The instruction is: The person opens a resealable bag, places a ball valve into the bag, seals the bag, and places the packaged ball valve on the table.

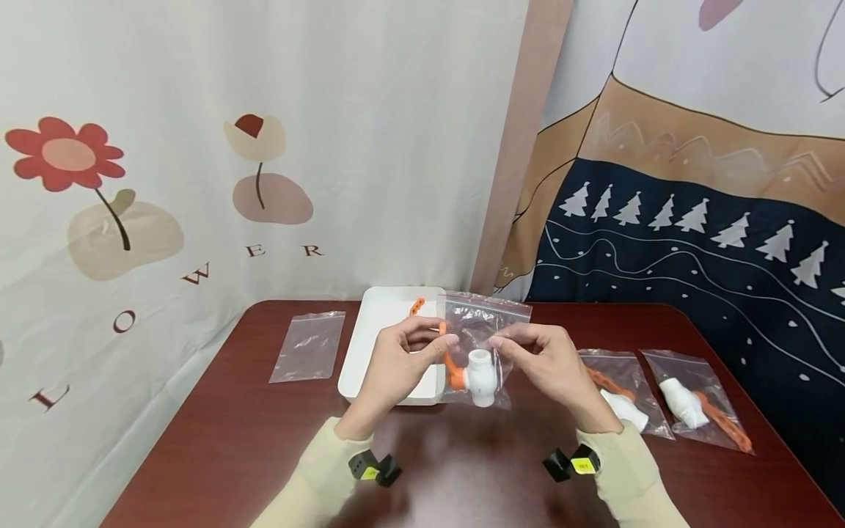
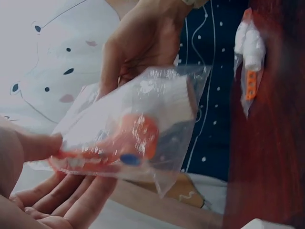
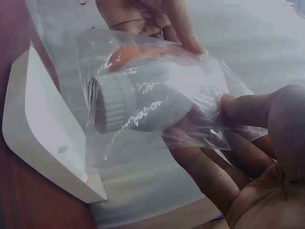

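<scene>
Pale, soft-knit sleeves (image 1: 323,469) enter at the bottom of the frame, each with a black wrist camera. At centre, the left hand (image 1: 403,356) pinches the left edge of a clear bag (image 1: 491,315), thumb and fingers closing over the orange handle (image 1: 455,374) inside; the right hand (image 1: 548,363) pinches film at the bag's right side. The white valve (image 1: 483,381) lies between the hands, below both grips, its body's long axis near upright and its handle rising along the bag's left edge, within the left grip. Whether the right fingers touch the body cannot be told.

Materials: glossy, creased film with a zip strip at top; smooth plastic body with a ribbed collar; blue disc at the handle's hub. Behind, a white, round-cornered tray (image 1: 353,378) holds an orange strip (image 1: 417,306). A flat bag (image 1: 306,348) lies left of centre, two filled bags (image 1: 700,418) lower right, on a glossy red-brown table (image 1: 224,447).
</scene>
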### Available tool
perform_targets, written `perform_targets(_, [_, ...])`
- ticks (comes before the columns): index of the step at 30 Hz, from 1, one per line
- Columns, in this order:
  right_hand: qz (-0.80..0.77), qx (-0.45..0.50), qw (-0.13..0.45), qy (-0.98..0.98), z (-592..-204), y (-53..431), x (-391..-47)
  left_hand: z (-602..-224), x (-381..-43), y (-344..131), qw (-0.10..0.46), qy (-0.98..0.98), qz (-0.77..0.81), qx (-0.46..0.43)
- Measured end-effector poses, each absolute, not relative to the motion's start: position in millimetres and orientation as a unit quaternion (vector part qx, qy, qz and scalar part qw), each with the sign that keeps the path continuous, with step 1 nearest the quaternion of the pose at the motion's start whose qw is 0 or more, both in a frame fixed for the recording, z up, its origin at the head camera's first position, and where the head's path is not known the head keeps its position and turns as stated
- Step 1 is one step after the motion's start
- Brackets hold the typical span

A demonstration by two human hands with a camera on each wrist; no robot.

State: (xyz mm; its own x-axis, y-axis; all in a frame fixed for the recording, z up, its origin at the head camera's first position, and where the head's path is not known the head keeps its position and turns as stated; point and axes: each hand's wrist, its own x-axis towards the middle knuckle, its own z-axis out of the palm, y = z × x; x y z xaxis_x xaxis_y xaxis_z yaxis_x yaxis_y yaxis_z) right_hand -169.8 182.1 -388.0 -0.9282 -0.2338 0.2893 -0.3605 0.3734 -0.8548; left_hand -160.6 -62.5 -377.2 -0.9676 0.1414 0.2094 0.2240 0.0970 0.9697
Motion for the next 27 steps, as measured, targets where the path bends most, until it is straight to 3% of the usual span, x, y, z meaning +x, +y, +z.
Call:
perform_targets(16, [0.534,0.229,-0.018,-0.813,-396,167,-174,-371,-164,-83,0.068,-0.740,-0.665,-0.077])
perform_targets(27, [0.458,0.280,-0.010,-0.844,-423,139,-171,-375,-173,-139,0.065,-0.758,-0.648,-0.006])
